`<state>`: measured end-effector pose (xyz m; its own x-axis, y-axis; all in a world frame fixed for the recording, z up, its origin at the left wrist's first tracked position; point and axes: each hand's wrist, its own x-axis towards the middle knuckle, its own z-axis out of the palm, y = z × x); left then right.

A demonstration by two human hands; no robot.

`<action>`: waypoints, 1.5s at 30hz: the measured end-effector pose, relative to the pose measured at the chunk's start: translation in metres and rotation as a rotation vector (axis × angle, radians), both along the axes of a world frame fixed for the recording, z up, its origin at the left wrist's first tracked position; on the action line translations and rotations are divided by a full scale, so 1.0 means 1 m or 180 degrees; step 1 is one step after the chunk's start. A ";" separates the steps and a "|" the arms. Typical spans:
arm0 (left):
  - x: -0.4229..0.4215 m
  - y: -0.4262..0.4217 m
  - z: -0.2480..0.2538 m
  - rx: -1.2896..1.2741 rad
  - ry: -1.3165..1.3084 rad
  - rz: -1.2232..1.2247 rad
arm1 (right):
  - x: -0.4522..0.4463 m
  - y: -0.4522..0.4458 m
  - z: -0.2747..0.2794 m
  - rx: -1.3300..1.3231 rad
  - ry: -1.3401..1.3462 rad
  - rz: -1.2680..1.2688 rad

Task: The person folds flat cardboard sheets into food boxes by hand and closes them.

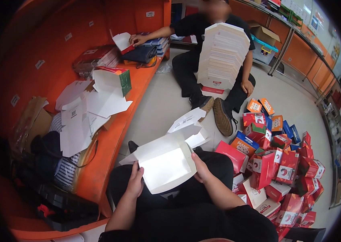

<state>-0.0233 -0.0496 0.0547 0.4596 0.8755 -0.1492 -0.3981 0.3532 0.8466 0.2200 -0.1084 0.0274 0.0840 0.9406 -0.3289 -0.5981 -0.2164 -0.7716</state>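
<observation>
Over my lap I hold a white cardboard box (166, 167), its inside facing up and its flaps standing raised at the far side. My left hand (136, 180) grips its left wall, thumb along the edge. At the right wall my right hand (202, 168) is closed on the box, fingers partly hidden beneath it. Just beyond lies another unfolded white carton (186, 121) with small print, partly covered by the flaps of the box I hold.
Folded red, blue and orange boxes (285, 171) are heaped on the floor at right. Across from me sits a person with a tall stack of flat cartons (222, 56), one hand on a small box (125, 44). An orange shelf (138, 97) at left carries loose cartons (77, 121).
</observation>
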 end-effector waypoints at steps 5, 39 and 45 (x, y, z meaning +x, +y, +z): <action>0.000 0.002 0.000 0.0096 0.0106 -0.0170 | 0.002 0.003 -0.003 -0.0021 0.0120 0.0065; 0.037 -0.016 0.036 0.2981 0.2745 0.0414 | -0.043 0.010 0.070 0.0516 -0.1449 0.0065; 0.046 -0.020 0.037 0.3164 0.2521 0.0632 | -0.050 0.012 0.045 0.0613 -0.1624 0.0006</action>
<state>0.0226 -0.0696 0.0914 0.3953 0.8103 0.4326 0.3587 -0.5697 0.7394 0.1704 -0.0963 0.0726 0.1860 0.9802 -0.0685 -0.1372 -0.0431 -0.9896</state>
